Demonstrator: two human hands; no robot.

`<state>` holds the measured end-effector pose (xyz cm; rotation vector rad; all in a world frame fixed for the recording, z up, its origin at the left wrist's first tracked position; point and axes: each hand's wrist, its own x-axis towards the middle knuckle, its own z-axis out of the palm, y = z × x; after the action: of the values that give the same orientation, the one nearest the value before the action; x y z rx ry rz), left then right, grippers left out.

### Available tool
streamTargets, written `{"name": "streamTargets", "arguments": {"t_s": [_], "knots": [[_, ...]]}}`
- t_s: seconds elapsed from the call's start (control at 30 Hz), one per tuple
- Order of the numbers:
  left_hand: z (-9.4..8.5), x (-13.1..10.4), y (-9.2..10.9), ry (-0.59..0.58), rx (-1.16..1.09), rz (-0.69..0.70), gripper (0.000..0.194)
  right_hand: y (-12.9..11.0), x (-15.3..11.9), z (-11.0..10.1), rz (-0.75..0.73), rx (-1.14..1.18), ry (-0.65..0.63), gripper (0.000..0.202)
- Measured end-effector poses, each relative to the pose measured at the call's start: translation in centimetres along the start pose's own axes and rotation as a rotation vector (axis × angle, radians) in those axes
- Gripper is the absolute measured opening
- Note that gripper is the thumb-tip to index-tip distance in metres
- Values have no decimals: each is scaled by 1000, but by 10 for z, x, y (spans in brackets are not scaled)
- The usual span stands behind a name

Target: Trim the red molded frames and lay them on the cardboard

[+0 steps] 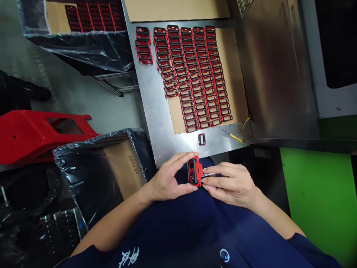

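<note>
A red and black plastic frame [198, 171] is held in front of my body, just off the table's near edge. My left hand [173, 176] grips it by its top and bottom ends, thumb and fingers spread around it. In my right hand [231, 182] is a thin silver tool [208, 174], pinched between the fingers, its tip against the red side of the frame. One small black and red frame [202, 139] lies alone near the table edge. Beyond it, rows of similar frames [195, 78] cover a cardboard sheet [231, 56].
Yellow-handled tools [236, 138] lie at the metal table's [156, 123] right corner. A plastic-lined bin [136, 160] stands at left, a red plastic stand [28, 136] beside it. Another lined box [92, 48] holds more frames. A metal wall [276, 74] borders the right.
</note>
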<state>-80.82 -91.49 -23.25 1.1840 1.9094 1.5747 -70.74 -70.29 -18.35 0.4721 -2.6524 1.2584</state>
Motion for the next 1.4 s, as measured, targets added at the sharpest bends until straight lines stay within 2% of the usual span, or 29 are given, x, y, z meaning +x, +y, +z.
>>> {"name": "streamTargets", "arguments": {"t_s": [0.5,0.97,1.27,1.4], "knots": [[6,-3,-2,53,0,53,81,-1,-3,1,-58,-9,34,7],[5,-2,-1,-2,54,102,83,-5,-4,-6,-42,-16,-116,11],[5,-7,0,19,92,27,85,-7,-1,-6,-85,-17,-116,10],[7,-10,-1,26,33,-65,80,-9,2,-5,-96,-11,-126,10]]}}
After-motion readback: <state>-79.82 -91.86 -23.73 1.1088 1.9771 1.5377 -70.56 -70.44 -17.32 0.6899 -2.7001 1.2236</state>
